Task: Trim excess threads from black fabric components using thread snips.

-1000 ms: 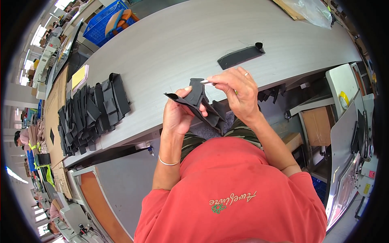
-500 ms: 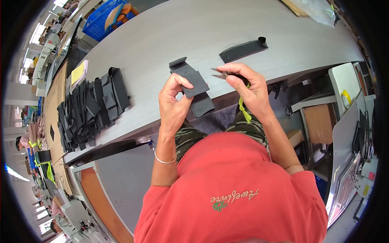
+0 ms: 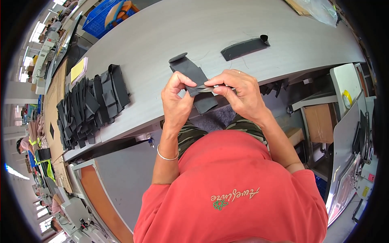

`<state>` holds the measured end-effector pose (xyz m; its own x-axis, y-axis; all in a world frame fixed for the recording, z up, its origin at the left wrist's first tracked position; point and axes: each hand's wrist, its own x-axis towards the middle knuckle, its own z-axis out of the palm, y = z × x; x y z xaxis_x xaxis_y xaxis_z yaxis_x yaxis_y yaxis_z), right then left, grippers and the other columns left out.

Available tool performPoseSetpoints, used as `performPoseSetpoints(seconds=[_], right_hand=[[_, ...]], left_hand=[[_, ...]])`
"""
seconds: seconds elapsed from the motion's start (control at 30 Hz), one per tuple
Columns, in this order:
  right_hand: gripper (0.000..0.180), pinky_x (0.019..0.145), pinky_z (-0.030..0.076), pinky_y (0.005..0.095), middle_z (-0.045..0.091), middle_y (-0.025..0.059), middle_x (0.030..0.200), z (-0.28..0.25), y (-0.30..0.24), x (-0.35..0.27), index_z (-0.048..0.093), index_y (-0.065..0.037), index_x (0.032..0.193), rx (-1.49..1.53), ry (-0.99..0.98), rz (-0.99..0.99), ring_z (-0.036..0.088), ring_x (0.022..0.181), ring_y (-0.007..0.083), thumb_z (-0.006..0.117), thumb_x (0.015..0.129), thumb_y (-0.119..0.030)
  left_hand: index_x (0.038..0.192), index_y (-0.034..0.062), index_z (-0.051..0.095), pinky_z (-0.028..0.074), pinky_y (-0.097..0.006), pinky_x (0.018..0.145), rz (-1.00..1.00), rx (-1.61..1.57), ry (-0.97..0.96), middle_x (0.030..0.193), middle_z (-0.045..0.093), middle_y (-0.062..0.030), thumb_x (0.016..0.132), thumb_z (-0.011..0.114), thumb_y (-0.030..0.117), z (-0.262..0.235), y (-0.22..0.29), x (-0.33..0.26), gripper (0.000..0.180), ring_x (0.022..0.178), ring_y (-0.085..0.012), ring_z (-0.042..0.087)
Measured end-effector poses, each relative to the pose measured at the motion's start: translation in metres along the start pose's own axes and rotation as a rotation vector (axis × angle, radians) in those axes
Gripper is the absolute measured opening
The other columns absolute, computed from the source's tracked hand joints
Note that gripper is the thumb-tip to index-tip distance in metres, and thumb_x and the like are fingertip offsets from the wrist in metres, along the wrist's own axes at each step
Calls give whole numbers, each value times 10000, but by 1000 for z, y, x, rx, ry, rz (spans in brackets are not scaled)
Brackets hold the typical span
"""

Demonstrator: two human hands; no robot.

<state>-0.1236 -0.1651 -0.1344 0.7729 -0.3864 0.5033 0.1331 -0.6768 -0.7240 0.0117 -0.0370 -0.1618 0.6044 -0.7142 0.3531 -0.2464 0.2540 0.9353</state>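
My left hand (image 3: 176, 102) pinches a dark grey fabric piece (image 3: 189, 69) just over the table's near edge. The piece has a folded far end, and its lower part hangs below my fingers. In my right hand (image 3: 246, 96) are small thread snips (image 3: 208, 88). Their blades lie at the fabric's edge close to my left fingertips, while the handle is mostly hidden in my palm. Farther off to the right, a separate dark fabric strip (image 3: 245, 48) with a curled end rests on the table. Loose threads lie around it.
A pile of dark fabric pieces (image 3: 91, 103) sits at the table's left, with yellow and white papers (image 3: 79, 71) behind it. A blue basket (image 3: 97, 20) stands at the far left. Clear plastic (image 3: 320, 10) lies far right. Below the right side is a cardboard box (image 3: 320, 123).
My right hand has moved left and brought the snips against the fabric's edge beside my left fingers. The yellow ribbon hanging from the snips no longer shows.
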Motion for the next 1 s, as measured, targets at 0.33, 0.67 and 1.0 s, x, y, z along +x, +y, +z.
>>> performPoseSetpoints(seconds=[0.33, 0.67, 1.0], right_hand=[[71, 623, 458, 305, 648, 37, 743, 5, 5, 2, 676, -94, 838, -105, -15, -68, 601, 678, 211, 655, 773, -76], [115, 639, 467, 307, 658, 63, 819, 13, 2, -2, 662, -72, 917, 143, -11, 95, 611, 728, 210, 625, 808, -80], [256, 678, 376, 215, 555, -32, 855, 16, 27, 6, 626, -30, 1050, 637, -223, 507, 479, 785, 43, 673, 857, -191]], left_hand=[[811, 33, 534, 425, -200, 643, -20, -16, 18, 767, 526, 23, 781, 602, -84, 3, -2, 0, 139, 713, -56, 525], [797, 17, 525, 458, -211, 685, -44, -28, 70, 757, 534, 4, 761, 559, -122, -5, -8, -6, 148, 733, -68, 548], [912, 23, 506, 453, -244, 694, 15, 109, -29, 804, 554, -36, 758, 600, -51, 6, -21, -8, 196, 732, -109, 559]])
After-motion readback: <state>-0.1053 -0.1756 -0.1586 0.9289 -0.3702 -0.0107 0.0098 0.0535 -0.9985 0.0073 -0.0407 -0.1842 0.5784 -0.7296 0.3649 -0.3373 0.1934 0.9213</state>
